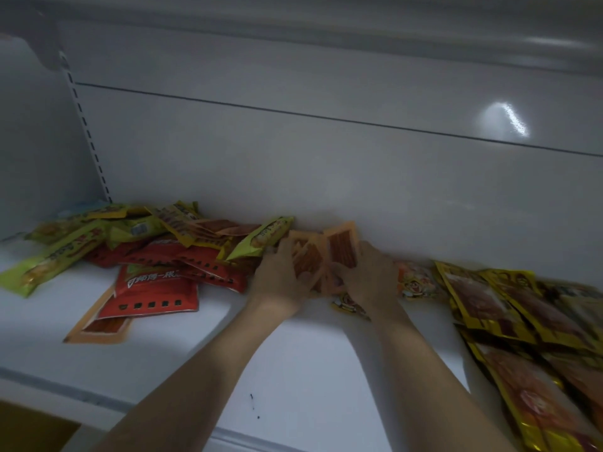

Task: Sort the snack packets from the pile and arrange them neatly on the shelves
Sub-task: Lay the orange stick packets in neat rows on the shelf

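- Looking down from the head view, what carries everything?
- A smooth white shelf (293, 370) with a glossy white back panel (293, 141) behind it. A slotted upright (88, 135) runs down the left corner.

- Where are the snack packets?
- A loose pile (169, 243) lies at the left, reaching the back panel. It mixes flat red packets (156, 288) printed with white lettering and long yellow-green packets (49, 259) of crinkled film. One orange-edged packet (98, 324) with a clear window lies flat at the front of the pile, partly under a red one.

- And on the right?
- Shiny gold-bordered packets (489, 305) overlap like tiles along the right side. Their clear fronts show brownish contents. A pale packet with a cartoon print (414, 282) lies between them and the hands.

- What are the hands doing?
- Both meet at the middle of the shelf, close to the back panel, on a small bunch of orange packets (342, 246). These are thin rectangles with see-through windows showing reddish strips. The left hand (280, 275) has its fingers curled round the bunch's left side. The right hand (368, 275) grips the right side, thumb on the front.

- Do the packets stand or lie?
- They stand on edge, tipped toward the back panel. Blur hides how many there are.

- Anything beneath the wrists?
- A small yellow cartoon packet (350, 305) lies flat on the shelf just under the right wrist.
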A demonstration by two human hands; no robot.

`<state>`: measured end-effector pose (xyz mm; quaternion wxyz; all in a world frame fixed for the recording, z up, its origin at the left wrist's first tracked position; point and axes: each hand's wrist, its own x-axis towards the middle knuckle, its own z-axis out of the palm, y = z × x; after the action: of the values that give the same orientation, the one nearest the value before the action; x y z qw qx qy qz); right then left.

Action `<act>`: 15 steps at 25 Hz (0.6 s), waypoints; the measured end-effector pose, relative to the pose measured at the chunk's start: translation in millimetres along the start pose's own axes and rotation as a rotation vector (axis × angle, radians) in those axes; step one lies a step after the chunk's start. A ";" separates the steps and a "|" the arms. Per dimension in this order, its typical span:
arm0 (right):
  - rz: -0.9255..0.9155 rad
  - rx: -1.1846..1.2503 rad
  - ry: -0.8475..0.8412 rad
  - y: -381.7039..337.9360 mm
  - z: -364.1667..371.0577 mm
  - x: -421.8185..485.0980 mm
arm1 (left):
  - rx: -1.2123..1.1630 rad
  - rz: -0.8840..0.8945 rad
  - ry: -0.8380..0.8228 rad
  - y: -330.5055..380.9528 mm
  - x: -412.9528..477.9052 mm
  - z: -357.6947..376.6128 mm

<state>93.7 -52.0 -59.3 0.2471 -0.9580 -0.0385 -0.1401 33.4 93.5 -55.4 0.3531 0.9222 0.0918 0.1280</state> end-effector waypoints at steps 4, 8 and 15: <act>-0.041 -0.136 0.068 -8.5 1.0 -9.6 | -0.144 -0.016 0.041 -4.3 3.7 -1.3; -0.062 -0.126 0.076 -17.0 6.6 -9.6 | -0.284 -0.038 0.017 -5.7 1.7 0.6; -0.016 0.342 0.023 -12.2 -7.9 -5.0 | -0.454 -0.063 0.031 -11.4 4.2 -1.6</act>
<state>85.2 -45.1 -48.4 0.4059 -0.9000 -0.0664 -0.1444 36.0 104.0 -61.3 0.5537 0.8139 0.0950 0.1483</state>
